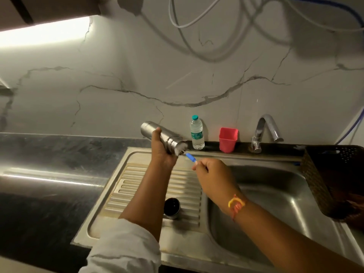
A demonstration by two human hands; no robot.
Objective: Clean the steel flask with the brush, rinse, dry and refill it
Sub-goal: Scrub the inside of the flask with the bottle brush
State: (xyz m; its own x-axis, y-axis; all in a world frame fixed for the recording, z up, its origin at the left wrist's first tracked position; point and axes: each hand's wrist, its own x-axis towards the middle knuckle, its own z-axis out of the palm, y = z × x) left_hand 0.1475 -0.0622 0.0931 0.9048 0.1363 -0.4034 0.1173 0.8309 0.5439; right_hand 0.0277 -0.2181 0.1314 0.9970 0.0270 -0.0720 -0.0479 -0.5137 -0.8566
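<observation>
Within the left fingers (157,134), steel flask (149,128).

Behind the left hand (163,152) the forearm is bare up to a white cloth sleeve (126,247), creased and bunched near the elbow. Behind the right hand (212,174) a thread band (236,204), orange and yellow with red strands, circles the wrist; that forearm is bare.

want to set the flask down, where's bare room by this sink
The dark counter left of the sink is bare, as is the drainboard between its left rim and the flask cap. So is the basin. Crowded: the back ledge with water bottle, pink cup and tap; basket at right.
</observation>
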